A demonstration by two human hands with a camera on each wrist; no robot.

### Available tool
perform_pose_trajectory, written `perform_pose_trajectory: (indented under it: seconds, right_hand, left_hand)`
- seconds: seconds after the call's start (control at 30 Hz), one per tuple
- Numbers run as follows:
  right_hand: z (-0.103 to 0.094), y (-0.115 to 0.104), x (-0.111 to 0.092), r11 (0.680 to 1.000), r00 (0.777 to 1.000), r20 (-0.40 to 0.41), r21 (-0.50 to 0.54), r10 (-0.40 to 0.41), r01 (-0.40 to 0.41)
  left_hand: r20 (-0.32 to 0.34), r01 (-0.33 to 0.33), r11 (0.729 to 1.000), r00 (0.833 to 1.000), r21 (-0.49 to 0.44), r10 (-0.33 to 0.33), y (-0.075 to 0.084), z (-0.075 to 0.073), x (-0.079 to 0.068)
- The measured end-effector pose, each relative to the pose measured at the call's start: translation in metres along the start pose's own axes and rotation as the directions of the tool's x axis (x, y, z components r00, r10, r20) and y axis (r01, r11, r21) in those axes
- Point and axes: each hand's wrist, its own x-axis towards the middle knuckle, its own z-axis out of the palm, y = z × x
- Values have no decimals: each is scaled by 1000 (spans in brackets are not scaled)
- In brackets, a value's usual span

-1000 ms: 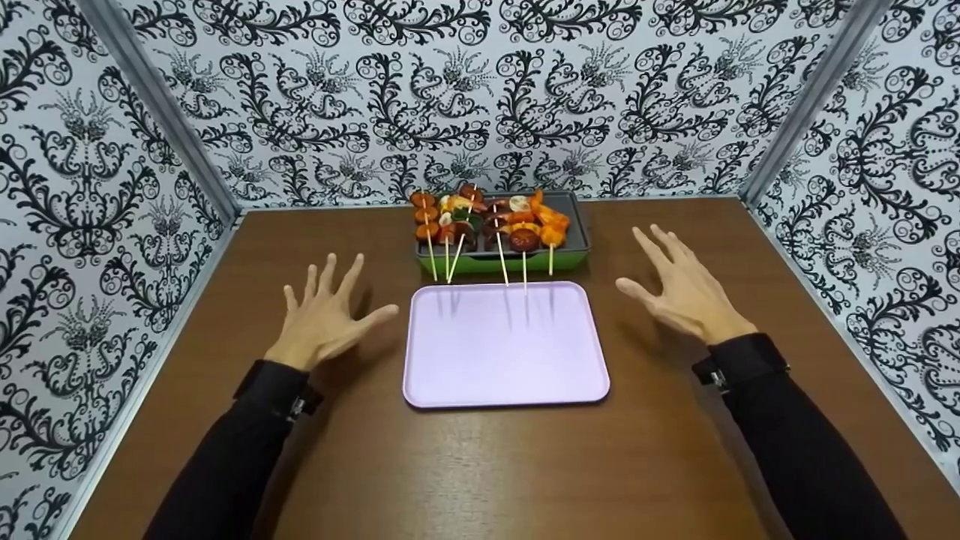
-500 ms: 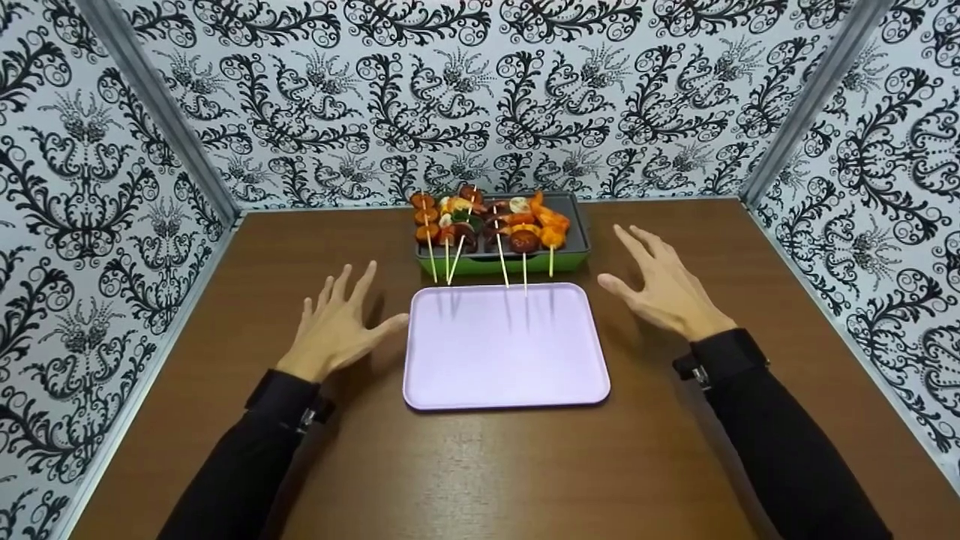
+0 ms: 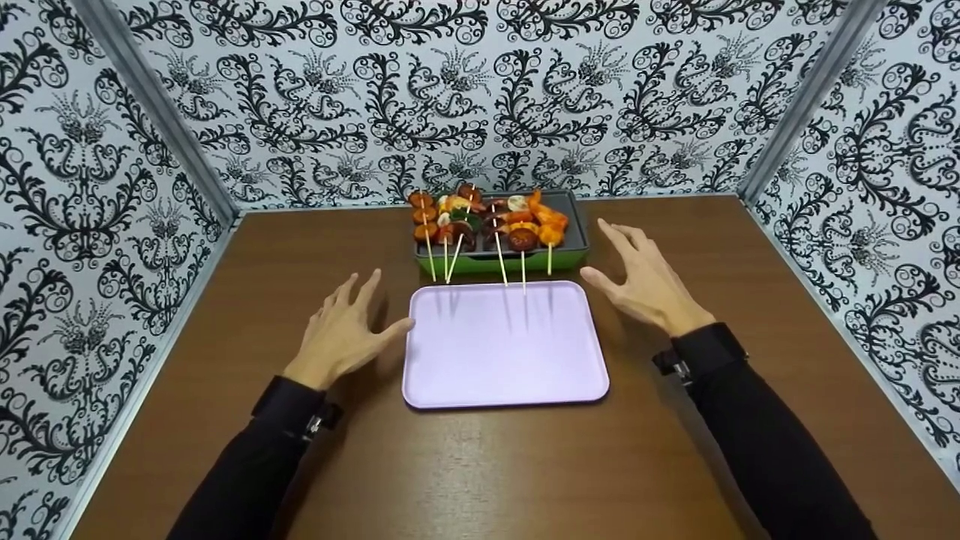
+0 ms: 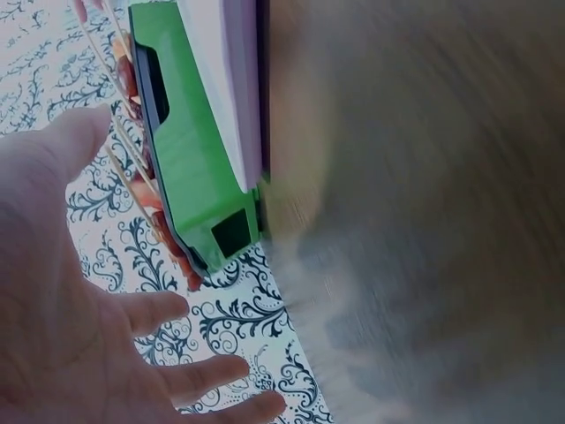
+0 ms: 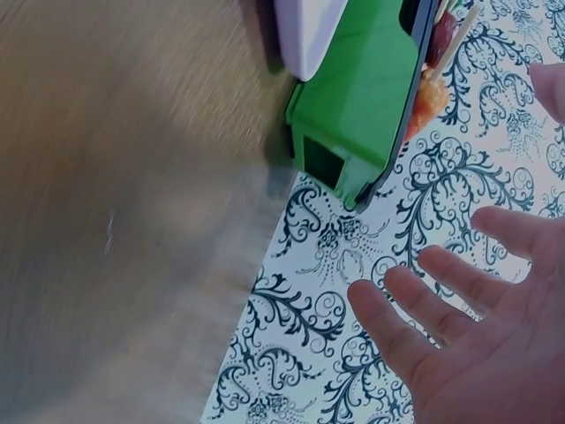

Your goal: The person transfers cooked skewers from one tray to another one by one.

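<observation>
A lilac tray [image 3: 506, 352] lies in the middle of the brown table. Behind it stands a green grill box [image 3: 495, 264] with a dark top, bearing several skewers of food [image 3: 523, 238] whose sticks point toward the tray. My left hand [image 3: 341, 337] is spread beside the tray's left edge, its thumb tip close to the rim; whether they touch I cannot tell. My right hand [image 3: 649, 281], fingers extended, is off the grill's right front corner and the tray's far right corner. Both wrist views show the palms with nothing held, the grill's green side [image 4: 190, 132] beyond.
Patterned black-and-white panels [image 3: 465, 97] enclose the table [image 3: 465, 472] at the back and both sides. Grey metal posts [image 3: 799, 97] stand at the rear corners. The grill sits near the back panel.
My right hand has moved left toward the grill and tray. My left hand has shifted right and slightly nearer me, toward the tray's left edge. Tray and skewers have stayed put.
</observation>
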Motion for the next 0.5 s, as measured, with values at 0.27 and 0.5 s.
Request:
perform_pose_trajectory:
  seconds: [0.27,0.5]
  right_hand:
    - [7,-11,3,999,1000,-30,52,-6,7]
    - [13,-20,5,996,997,-72,84,-19,25]
  left_hand:
    - [-10,9,1000,1000,-30,-9,8,4,-3]
    - [-2,19,998,1000,-64,-19,15,7,-7]
